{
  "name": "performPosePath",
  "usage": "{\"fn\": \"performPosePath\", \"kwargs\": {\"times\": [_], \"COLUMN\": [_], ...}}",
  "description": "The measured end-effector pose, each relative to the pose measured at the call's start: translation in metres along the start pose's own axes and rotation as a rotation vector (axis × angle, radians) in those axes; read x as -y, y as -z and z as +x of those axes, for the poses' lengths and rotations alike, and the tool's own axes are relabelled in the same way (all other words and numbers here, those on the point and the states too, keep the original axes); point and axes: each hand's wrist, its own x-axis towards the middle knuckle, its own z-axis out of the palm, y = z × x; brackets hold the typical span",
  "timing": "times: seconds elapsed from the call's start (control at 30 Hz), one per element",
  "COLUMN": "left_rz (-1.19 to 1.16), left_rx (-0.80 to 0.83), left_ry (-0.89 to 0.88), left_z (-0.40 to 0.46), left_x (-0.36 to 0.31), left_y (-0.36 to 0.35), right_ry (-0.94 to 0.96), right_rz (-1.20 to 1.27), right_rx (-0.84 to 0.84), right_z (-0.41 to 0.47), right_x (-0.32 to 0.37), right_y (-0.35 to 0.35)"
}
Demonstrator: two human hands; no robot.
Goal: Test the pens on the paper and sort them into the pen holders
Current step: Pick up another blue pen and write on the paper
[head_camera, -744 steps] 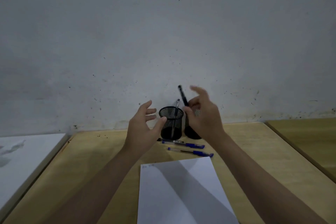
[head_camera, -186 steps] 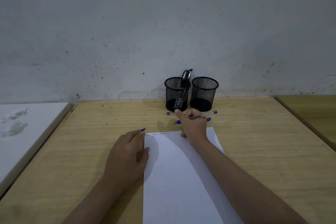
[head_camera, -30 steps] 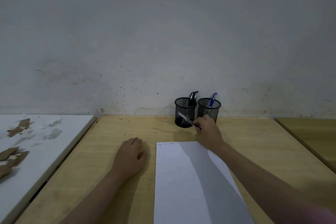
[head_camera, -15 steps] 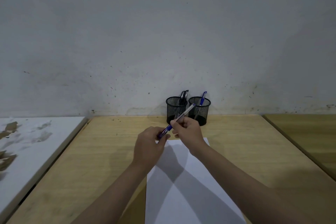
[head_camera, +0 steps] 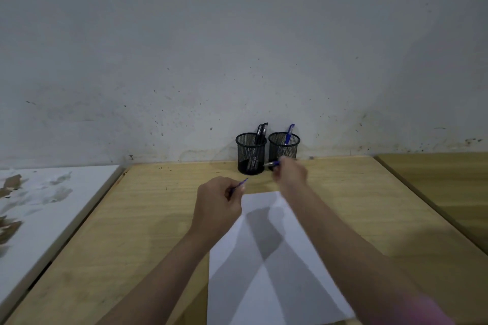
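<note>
Left hand (head_camera: pixel 217 203) curled, pinching a blue cap (head_camera: pixel 241 185) at the fingertips. Right hand (head_camera: pixel 290 173) blurred, gripping a pen (head_camera: pixel 270 164) just before the holders (head_camera: pixel 250 153).

left hand (head_camera: pixel 217 202): fingers curled, pinching | right hand (head_camera: pixel 290 173): gripping, arm extended

L hand (head_camera: pixel 217 202) pinches cap (head_camera: pixel 241 185); R hand (head_camera: pixel 290 173) prob. holds pen (head_camera: pixel 270 164).
</note>
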Motion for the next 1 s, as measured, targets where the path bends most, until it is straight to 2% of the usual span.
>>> {"fn": "performPosePath", "kwargs": {"times": [0.03,0.1,0.2,0.27,0.43,0.57,0.7,0.8,0.87,0.93,1.0], "left_rz": [-0.008,-0.051,-0.010,0.111,0.424,0.504,0.530,0.434,0.365,0.330,0.375], "left_rx": [-0.006,-0.068,-0.139,-0.095,0.061,0.100,0.085,0.099,0.198,0.363,0.522], "left_ry": [-0.035,-0.017,0.173,0.239,0.331,0.342,0.289,0.155,0.056,-0.017,-0.055], "left_z": [-0.007,-0.015,-0.007,0.001,0.009,0.008,0.005,-0.005,-0.013,-0.021,-0.025], "left_x": [0.000,0.006,0.037,0.062,0.110,0.119,0.115,0.109,0.101,0.096,0.098], "left_y": [0.006,0.018,0.021,0.019,0.018,0.014,0.011,0.013,0.014,0.013,0.011], "right_ry": [0.004,0.069,0.131,0.132,0.172,0.203,0.237,0.243,0.226,0.208,0.231], "right_rz": [0.023,-0.040,-0.128,-0.160,-0.297,-0.334,-0.345,-0.336,-0.320,-0.304,-0.323], "right_rx": [-0.082,-0.130,-0.025,0.046,0.098,0.118,0.141,0.163,0.184,0.198,0.210], "right_z": [0.013,0.028,0.023,0.015,0.005,0.003,0.003,0.004,0.007,0.011,0.015], "right_x": [0.009,0.018,0.009,-0.005,-0.029,-0.040,-0.048,-0.053,-0.056,-0.060,-0.063], "right_y": [0.012,0.034,0.038,0.033,0.027,0.023,0.018,0.012,0.007,0.002,-0.001]}}
